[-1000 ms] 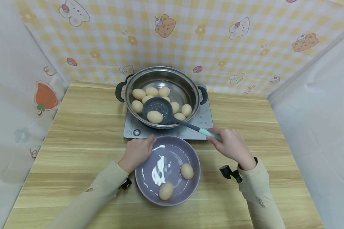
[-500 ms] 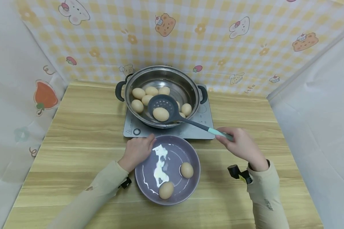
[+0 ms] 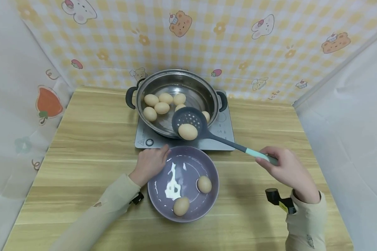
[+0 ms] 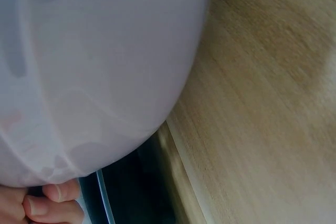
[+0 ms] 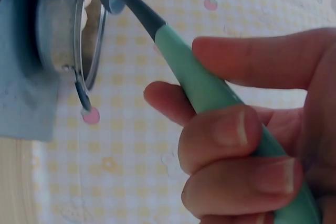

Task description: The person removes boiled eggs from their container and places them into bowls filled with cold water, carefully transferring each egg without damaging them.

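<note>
My right hand [image 3: 287, 167] grips the mint-green handle [image 5: 194, 77] of a dark grey slotted ladle. The ladle's bowl [image 3: 196, 116] is over the front rim of a steel pot [image 3: 194, 82], carrying one brown egg [image 3: 187, 132]. Several more eggs [image 3: 161, 108] lie in the pot, some partly hidden by the ladle. In front of the pot stands a purple plate [image 3: 188, 157] with two eggs in it, one at the right [image 3: 204, 184] and one near the front [image 3: 181, 206]. At its upper left rim, my left hand [image 3: 150, 165] holds the plate; its fingertips [image 4: 55, 208] show beside the underside.
Beneath the pot is a flat silver cooktop [image 3: 220, 143]. Black handles [image 3: 130, 97] stick out from the pot's sides. Wooden tabletop [image 3: 91, 139] extends around the plate, and a yellow checked cloth [image 3: 207, 45] hangs behind.
The ladle with its egg has moved right and toward the front, from inside the pot to over its front rim. My right hand has moved right and closer; the left hand stays on the plate.
</note>
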A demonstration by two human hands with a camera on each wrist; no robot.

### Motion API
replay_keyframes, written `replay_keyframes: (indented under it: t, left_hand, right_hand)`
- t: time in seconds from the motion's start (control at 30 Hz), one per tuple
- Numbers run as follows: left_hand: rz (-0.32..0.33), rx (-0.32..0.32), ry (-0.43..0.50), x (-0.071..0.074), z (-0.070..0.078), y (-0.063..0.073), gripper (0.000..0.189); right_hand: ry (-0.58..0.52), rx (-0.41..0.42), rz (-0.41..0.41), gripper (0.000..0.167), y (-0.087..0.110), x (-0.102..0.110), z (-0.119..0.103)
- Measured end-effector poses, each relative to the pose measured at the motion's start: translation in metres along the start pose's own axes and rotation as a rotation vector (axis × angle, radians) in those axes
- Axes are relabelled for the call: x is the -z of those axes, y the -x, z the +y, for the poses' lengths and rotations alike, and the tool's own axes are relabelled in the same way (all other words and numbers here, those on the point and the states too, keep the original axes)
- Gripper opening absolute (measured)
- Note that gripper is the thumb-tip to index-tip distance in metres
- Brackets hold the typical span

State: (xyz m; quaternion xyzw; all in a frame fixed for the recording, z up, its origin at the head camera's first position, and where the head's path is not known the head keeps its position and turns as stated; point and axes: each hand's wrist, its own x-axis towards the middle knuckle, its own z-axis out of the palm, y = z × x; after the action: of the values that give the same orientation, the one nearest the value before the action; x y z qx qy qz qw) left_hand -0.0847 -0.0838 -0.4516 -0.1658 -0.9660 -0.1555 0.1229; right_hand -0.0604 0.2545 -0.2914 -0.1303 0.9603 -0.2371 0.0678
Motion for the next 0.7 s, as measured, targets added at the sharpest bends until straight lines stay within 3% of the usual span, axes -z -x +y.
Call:
replay_keyframes:
  t: [0.27, 0.43, 0.7]
  left_hand:
    - [-0.013, 0.007, 0.012, 0.001, 0.000, -0.001, 0.024]
    - [-0.025, 0.013, 0.014, 0.002, 0.001, -0.001, 0.022]
    - [0.013, 0.003, 0.006, 0.000, 0.000, 0.000, 0.021]
  right_hand:
    - [0.017, 0.126, 0.015, 0.005, 0.019, 0.002, 0.014]
    - [0.012, 0.142, -0.024, 0.009, 0.027, 0.001, 0.019]
    - [-0.043, 0.155, -0.085, 0.014, 0.030, -0.011, 0.027]
